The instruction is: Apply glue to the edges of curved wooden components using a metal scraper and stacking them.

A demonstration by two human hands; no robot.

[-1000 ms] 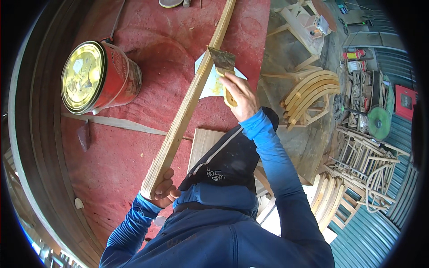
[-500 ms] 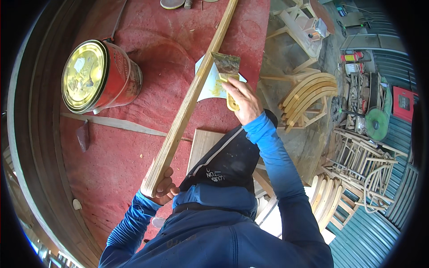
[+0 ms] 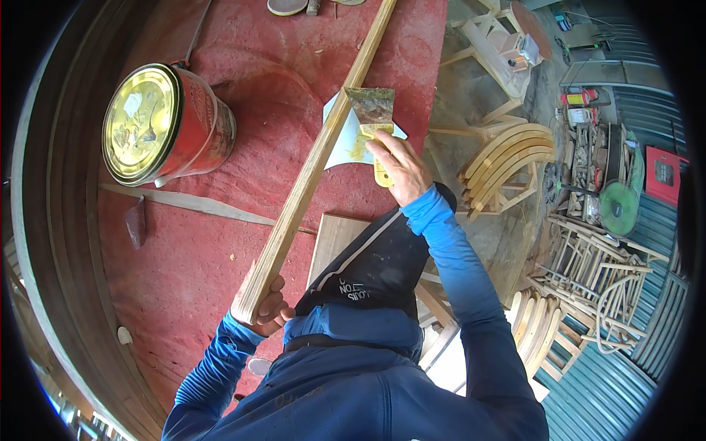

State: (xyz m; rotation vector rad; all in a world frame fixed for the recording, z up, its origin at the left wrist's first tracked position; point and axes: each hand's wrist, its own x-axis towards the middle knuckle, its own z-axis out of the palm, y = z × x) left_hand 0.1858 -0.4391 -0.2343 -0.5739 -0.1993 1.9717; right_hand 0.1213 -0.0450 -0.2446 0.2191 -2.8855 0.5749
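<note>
Wooden strip (image 3: 312, 165) laid diagonally across red surface (image 3: 220, 257), from near end at lower centre to top edge of view. Near end gripped by left hand (image 3: 266, 309), fingers wrapped around it. Putty knife (image 3: 373, 125) with yellow handle clasped in right hand (image 3: 401, 167), fingers closed on handle; smeared blade held just beside strip, over white paper scrap (image 3: 346, 143). Red tin (image 3: 168, 125) with gold lid seen standing left of strip, well apart. Curved wooden chair parts (image 3: 507, 162) stacked at right.
</note>
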